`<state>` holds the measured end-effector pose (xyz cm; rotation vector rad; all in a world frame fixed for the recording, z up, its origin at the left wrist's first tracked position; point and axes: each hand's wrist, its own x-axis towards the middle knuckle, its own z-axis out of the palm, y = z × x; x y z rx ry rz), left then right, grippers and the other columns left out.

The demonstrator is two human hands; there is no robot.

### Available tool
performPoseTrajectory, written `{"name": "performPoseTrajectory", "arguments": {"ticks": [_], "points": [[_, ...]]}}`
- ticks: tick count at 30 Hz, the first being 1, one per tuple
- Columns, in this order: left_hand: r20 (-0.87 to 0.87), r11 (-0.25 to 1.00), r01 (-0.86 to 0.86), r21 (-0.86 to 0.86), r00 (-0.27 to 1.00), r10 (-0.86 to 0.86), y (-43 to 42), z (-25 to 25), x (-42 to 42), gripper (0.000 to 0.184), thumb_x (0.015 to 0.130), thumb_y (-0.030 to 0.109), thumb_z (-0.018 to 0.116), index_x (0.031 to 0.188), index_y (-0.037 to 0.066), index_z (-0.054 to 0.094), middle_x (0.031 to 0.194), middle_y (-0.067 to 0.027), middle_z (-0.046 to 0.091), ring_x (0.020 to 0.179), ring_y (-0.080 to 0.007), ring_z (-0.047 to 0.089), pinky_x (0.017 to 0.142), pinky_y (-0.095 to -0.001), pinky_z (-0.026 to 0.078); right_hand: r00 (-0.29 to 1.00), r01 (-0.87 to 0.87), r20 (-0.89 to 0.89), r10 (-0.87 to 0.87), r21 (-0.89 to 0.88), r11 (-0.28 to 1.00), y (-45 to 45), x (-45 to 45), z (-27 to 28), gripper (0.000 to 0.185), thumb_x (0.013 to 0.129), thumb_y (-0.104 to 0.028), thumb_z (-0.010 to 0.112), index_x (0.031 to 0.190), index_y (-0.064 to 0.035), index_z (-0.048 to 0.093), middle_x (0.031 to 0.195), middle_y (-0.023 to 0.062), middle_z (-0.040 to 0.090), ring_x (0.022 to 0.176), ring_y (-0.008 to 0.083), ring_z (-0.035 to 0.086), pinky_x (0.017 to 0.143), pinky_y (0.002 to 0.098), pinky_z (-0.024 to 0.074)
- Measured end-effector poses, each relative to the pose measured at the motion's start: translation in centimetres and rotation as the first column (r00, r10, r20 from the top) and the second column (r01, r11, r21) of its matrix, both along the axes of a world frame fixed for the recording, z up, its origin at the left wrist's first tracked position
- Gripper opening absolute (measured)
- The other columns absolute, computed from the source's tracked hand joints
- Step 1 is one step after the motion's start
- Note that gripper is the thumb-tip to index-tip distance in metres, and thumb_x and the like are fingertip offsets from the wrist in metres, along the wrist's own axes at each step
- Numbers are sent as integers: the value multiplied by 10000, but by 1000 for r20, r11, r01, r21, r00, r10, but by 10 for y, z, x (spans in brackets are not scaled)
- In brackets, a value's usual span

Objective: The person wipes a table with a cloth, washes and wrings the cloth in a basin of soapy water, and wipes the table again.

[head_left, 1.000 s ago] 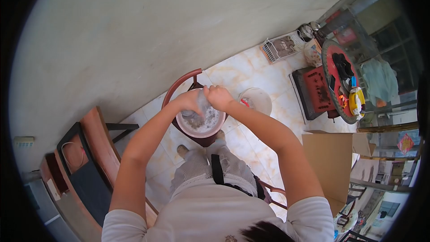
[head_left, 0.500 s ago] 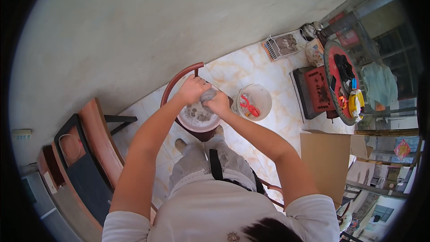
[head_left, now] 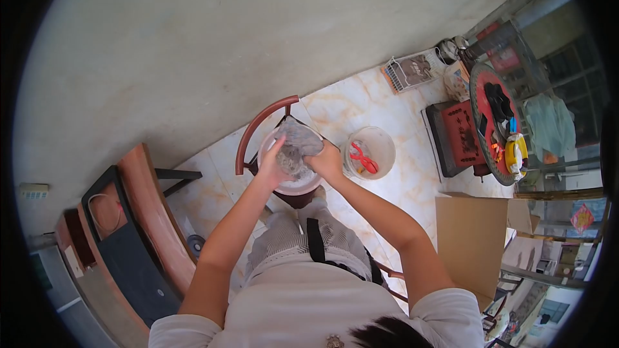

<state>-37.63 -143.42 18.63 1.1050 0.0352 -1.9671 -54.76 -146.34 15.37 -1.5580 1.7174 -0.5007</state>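
Note:
A wet grey cloth (head_left: pixel 298 138) hangs spread between my two hands over a pale basin (head_left: pixel 302 189). My left hand (head_left: pixel 271 166) grips its left side, fingers pointing up along the fabric. My right hand (head_left: pixel 327 160) pinches the cloth at its right edge. Suds and water show in the basin below, partly hidden by the cloth and my hands. The basin rests on a reddish-brown chair (head_left: pixel 253 130) with a curved back rail.
Right of the basin, a white bucket (head_left: pixel 385 144) holds a red plastic item (head_left: pixel 363 158). A cardboard box (head_left: pixel 469 238) stands further right, near a round red table (head_left: pixel 480 100) with assorted things on it. Wooden furniture (head_left: pixel 151 200) is at left, beside the wall (head_left: pixel 213 38).
The cloth was bunched between my hands, and is now opened out. My left hand has come down and my right hand has shifted slightly right. The view has shifted a little.

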Motion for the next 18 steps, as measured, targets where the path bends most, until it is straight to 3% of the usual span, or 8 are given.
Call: {"name": "performPoseTrajectory", "arguments": {"ticks": [3,6,9,12,15,18], "points": [[-262,986,-156,58,951,165,-10,-19,-13,597,829,423,681,1315,137,485,1403,-129,447,1243,-380,460,1005,-643,330,998,-68,-13,68,4,998,17,10,37,529,561,-266,780,980,29,651,940,223,688,883,354,675,786,397,526],[-72,960,-274,-58,960,270,-34,-66,-14,466,841,355,660,1208,92,546,1218,-144,589,1071,-347,587,935,-548,453,985,-153,-54,161,131,980,27,9,48,547,588,-258,777,1010,61,639,923,224,689,845,314,688,774,366,531],[-91,981,-189,-52,979,183,-39,-71,-11,342,808,220,631,1114,76,577,1025,-133,639,914,-331,624,864,-477,506,922,-292,321,216,210,933,26,-2,39,503,645,-247,767,1021,65,649,910,179,702,790,240,693,730,333,536],[-99,964,-265,-17,960,262,-34,-49,-15,288,748,147,573,1027,81,589,870,-114,622,844,-323,620,816,-477,514,770,-281,638,-14,359,890,30,3,24,451,697,-218,748,1055,39,657,911,119,704,762,177,681,682,298,533],[-130,964,-258,-67,960,248,-34,-56,-16,285,697,160,552,969,79,587,793,-108,592,785,-328,607,747,-479,520,684,-307,681,-262,594,744,31,0,37,363,720,-191,729,1032,-18,663,869,71,691,737,164,670,641,291,527],[-200,970,-237,-48,954,223,-33,-62,-16,292,670,187,548,937,73,574,786,-125,581,762,-342,602,707,-489,515,571,-418,716,-402,675,608,31,-7,23,288,725,-158,697,975,-24,649,800,80,670,649,161,648,559,273,514]]}}
